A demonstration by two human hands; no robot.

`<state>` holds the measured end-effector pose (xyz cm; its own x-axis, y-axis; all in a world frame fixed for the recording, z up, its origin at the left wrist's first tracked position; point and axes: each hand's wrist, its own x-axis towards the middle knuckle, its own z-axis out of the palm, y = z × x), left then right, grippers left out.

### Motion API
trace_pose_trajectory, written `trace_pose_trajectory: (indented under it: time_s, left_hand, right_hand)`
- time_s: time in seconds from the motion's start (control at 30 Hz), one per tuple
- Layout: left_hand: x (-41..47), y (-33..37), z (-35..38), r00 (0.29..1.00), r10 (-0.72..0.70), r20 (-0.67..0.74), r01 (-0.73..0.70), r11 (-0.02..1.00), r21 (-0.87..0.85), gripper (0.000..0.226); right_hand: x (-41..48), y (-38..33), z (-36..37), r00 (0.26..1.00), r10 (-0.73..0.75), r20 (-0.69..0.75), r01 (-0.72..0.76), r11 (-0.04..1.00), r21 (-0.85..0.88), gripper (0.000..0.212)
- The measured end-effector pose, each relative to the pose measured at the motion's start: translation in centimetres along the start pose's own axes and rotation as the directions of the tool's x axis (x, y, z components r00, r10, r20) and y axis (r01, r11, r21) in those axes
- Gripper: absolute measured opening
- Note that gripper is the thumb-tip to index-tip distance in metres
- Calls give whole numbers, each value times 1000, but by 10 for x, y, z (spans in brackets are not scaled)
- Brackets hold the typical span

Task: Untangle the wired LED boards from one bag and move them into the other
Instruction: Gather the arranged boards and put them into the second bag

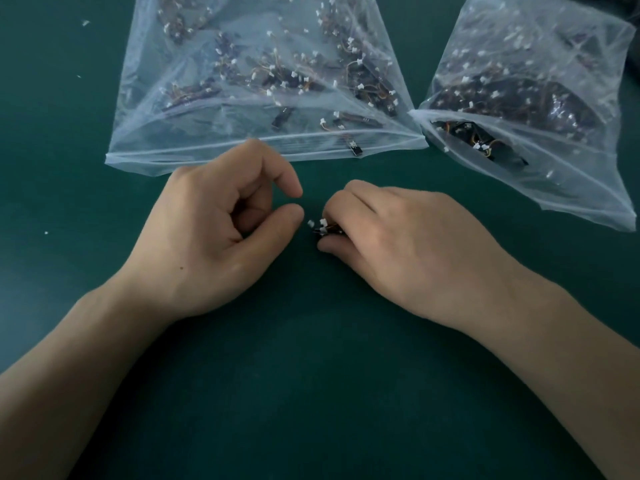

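Two clear plastic bags lie on the green table. The wide left bag [194, 109] holds scattered small black LED boards with wires and white connectors. The right bag [540, 64] is packed with a dense tangle of them, some showing at its mouth [478, 140]. My right hand [401, 244] grips a small clump of LED boards [323, 228]; white connectors and dark boards poke out by the fingertips. My left hand [221, 230] sits just left of the clump, fingers curled, thumb and forefinger a little apart, holding nothing I can see.
One black board [459, 149] pokes out at the left bag's open front edge. Tiny white scraps [85, 23] dot the green table [311, 393] at the far left.
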<state>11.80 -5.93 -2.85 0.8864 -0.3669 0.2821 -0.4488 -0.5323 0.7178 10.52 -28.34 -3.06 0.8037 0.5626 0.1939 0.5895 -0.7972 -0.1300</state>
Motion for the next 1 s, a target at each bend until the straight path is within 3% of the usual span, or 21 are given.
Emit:
trace_pose_trajectory:
  time_s: [0.27, 0.43, 0.53, 0.63, 0.73, 0.9, 1.0]
  left_hand:
    - [1, 1, 1, 999, 21, 49, -24, 998, 65, 8]
    - [-1, -2, 1, 995, 36, 91, -46, 993, 106, 9]
    - [-1, -3, 1, 993, 35, 108, -49, 991, 121, 9]
    - [-1, -3, 1, 995, 33, 90, -44, 993, 113, 7]
    - [0, -2, 1, 995, 36, 94, -46, 994, 99, 7]
    - [-1, -2, 1, 994, 32, 102, -42, 994, 100, 8]
    - [-1, -2, 1, 994, 30, 101, -40, 995, 97, 7]
  right_hand:
    - [-12, 0, -5, 998, 67, 19, -66, 996, -54, 32]
    - [-6, 10, -7, 967, 250, -51, -252, 967, -46, 26]
    - [-6, 27, -18, 904, 400, -149, -402, 915, 21, 19]
    - [-10, 51, -28, 797, 539, -273, -568, 822, -35, 19]
    - [-21, 75, -25, 709, 666, -234, -695, 717, -65, 21]
    - [-19, 89, -17, 716, 656, -239, -692, 712, -120, 37]
    - [-12, 87, -21, 710, 625, -326, -688, 714, -130, 53]
